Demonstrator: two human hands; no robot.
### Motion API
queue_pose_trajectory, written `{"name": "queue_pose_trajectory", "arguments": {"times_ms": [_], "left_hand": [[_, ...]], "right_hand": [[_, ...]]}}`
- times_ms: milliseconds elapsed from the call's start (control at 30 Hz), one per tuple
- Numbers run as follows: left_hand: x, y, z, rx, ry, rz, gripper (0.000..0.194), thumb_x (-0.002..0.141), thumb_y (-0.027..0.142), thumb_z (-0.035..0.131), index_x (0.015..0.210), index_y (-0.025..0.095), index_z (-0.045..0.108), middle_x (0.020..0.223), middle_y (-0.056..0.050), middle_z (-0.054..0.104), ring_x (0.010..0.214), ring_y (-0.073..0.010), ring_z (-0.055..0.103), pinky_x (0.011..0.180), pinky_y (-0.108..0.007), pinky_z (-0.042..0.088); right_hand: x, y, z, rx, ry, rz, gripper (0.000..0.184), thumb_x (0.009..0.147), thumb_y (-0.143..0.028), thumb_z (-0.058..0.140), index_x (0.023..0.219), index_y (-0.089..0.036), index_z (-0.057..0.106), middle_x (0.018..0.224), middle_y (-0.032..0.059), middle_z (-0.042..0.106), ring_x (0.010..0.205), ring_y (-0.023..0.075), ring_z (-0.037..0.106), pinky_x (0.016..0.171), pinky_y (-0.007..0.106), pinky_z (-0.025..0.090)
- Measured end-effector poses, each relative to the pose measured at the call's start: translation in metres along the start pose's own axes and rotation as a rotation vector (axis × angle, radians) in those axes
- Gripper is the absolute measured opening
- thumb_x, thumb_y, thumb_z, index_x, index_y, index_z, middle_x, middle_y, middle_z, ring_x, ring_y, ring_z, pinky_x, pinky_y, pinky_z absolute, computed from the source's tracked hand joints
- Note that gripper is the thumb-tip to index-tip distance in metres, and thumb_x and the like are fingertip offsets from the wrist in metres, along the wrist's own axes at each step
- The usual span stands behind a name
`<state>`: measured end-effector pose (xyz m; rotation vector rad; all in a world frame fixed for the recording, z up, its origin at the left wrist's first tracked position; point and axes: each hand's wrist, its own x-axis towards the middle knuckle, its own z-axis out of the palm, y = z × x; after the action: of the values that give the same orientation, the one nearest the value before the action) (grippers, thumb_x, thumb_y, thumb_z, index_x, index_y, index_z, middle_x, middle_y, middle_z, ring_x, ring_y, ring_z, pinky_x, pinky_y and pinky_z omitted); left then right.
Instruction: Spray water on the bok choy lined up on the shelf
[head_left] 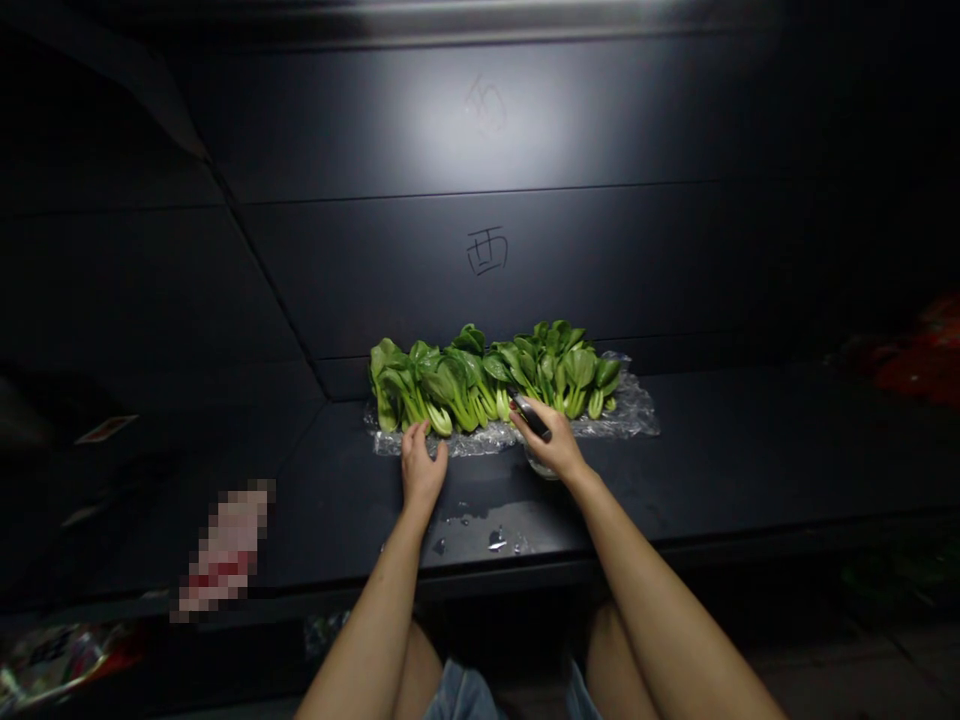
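And here are the leafy greens (466,385), lined up on plastic film (636,408) near the back edge of the surface (735,460). The right hand (556,445) grips what looks like a spray bottle (535,420); the left hand (423,465), loosely curled, thumb apart, sits at the film's front edge. The row looks laid out, film not folded over it; how much spraying is left, we can't tell
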<state>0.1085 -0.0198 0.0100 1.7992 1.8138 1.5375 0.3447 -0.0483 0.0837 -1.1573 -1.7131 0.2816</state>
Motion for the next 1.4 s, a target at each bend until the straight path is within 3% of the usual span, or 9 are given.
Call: {"name": "queue_pose_trajectory", "arguments": {"times_ms": [433,1400], "left_hand": [[-0.004,0.004,-0.005,0.010,-0.043,-0.059,0.050,0.080,0.022,0.057,0.130,0.013,0.057,0.143,-0.019,0.047,0.137,-0.0311,0.044,0.115,-0.046,0.036],[-0.002,-0.003,-0.006,-0.009,-0.028,-0.067,0.049,0.079,0.023,0.058,0.127,0.015,0.058,0.142,-0.018,0.050,0.137,-0.0306,0.044,0.116,-0.046,0.036]], "right_hand": [[-0.006,-0.002,-0.003,-0.140,-0.052,-0.092,0.032,0.094,-0.041,0.051,0.112,-0.020,0.067,0.110,0.0124,0.073,0.101,0.0260,0.069,0.089,0.038,0.054],[-0.012,-0.021,0.009,-0.197,-0.139,-0.245,0.026,0.093,-0.029,0.053,0.114,-0.019,0.064,0.108,0.0128,0.072,0.100,0.0253,0.068,0.085,0.037,0.055]]}}
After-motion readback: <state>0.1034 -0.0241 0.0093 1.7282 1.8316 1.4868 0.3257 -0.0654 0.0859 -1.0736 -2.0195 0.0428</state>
